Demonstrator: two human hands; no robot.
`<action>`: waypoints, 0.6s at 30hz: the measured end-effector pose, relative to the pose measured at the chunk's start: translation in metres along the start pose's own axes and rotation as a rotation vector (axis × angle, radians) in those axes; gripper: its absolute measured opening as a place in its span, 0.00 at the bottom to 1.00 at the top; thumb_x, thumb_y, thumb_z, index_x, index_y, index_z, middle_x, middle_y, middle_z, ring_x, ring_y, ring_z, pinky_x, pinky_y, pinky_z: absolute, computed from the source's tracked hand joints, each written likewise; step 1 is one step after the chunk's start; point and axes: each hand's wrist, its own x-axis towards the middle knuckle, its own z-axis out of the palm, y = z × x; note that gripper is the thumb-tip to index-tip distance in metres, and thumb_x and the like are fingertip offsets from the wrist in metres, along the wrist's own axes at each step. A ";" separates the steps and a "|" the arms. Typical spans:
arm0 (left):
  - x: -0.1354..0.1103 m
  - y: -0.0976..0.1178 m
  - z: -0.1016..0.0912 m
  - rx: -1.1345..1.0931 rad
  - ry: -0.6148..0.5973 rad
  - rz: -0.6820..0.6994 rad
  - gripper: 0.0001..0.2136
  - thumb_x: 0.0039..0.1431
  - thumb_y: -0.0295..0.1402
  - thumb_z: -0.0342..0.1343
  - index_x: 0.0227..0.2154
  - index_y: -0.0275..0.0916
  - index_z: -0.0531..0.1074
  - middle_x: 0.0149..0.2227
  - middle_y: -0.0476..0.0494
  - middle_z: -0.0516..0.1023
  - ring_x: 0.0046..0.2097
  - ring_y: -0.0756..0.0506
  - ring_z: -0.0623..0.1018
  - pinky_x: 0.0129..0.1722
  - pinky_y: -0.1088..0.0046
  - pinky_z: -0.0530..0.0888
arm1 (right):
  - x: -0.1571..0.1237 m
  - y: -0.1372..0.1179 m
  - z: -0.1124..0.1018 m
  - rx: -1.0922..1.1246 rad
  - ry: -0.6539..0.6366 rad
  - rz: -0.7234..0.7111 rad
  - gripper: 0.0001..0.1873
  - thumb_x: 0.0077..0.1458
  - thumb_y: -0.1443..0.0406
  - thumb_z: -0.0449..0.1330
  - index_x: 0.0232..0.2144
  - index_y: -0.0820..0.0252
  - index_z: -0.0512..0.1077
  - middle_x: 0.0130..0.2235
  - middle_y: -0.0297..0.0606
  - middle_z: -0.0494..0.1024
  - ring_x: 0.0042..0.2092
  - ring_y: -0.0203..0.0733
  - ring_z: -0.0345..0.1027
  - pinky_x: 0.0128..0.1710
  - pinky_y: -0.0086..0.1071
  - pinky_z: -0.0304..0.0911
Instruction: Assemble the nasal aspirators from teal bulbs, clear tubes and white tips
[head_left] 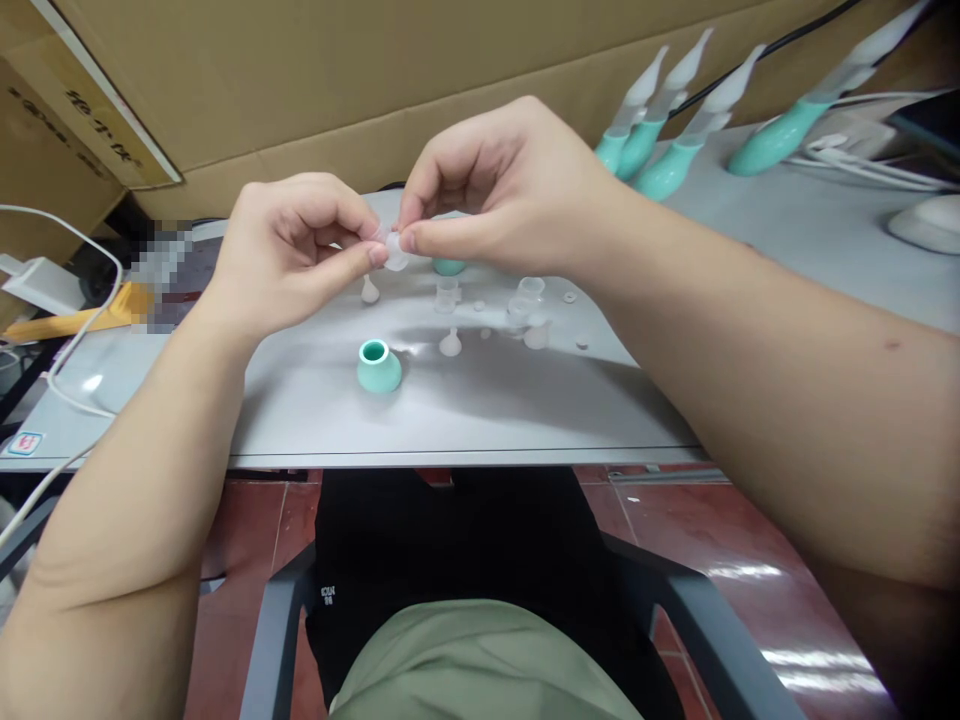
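Observation:
Between the fingertips of both hands is a small translucent plastic piece, held above the table. My left hand pinches it from the left, and my right hand pinches it from the right; the fingers hide part of it. Below stands a teal bulb with its round opening upward. White funnel-shaped tips lie behind it to the right, near clear plastic cups and small white discs. Another teal part is partly hidden behind my right hand.
Several assembled teal squeeze bulbs with pointed white tips stand at the back right; one lies apart, near white cables. Cardboard walls off the back. A white charger and a yellow tool are at left.

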 end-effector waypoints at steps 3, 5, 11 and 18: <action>-0.001 -0.003 0.004 0.022 0.036 0.035 0.19 0.75 0.61 0.80 0.44 0.50 0.93 0.42 0.41 0.92 0.36 0.41 0.89 0.30 0.60 0.87 | 0.001 -0.001 0.002 0.081 -0.028 0.060 0.16 0.61 0.76 0.81 0.31 0.49 0.86 0.33 0.30 0.86 0.34 0.38 0.73 0.31 0.33 0.66; -0.003 -0.007 0.009 0.011 0.072 0.083 0.18 0.75 0.59 0.80 0.44 0.51 0.93 0.41 0.41 0.92 0.36 0.41 0.88 0.29 0.59 0.86 | 0.002 -0.001 0.002 0.117 -0.050 0.098 0.16 0.59 0.77 0.81 0.31 0.49 0.86 0.33 0.29 0.86 0.35 0.37 0.75 0.31 0.32 0.67; -0.004 0.001 0.009 0.073 -0.002 -0.051 0.17 0.69 0.57 0.84 0.44 0.51 0.95 0.44 0.39 0.93 0.38 0.38 0.86 0.34 0.53 0.86 | -0.001 0.000 0.002 0.087 -0.041 0.160 0.12 0.57 0.63 0.90 0.36 0.46 0.90 0.37 0.32 0.92 0.44 0.47 0.89 0.42 0.37 0.83; 0.002 0.015 0.004 0.087 -0.048 -0.132 0.22 0.67 0.62 0.85 0.39 0.48 0.94 0.43 0.38 0.92 0.37 0.40 0.84 0.33 0.56 0.83 | -0.004 -0.003 0.000 0.124 -0.068 0.094 0.10 0.62 0.68 0.86 0.37 0.45 0.94 0.41 0.33 0.94 0.46 0.46 0.87 0.48 0.39 0.83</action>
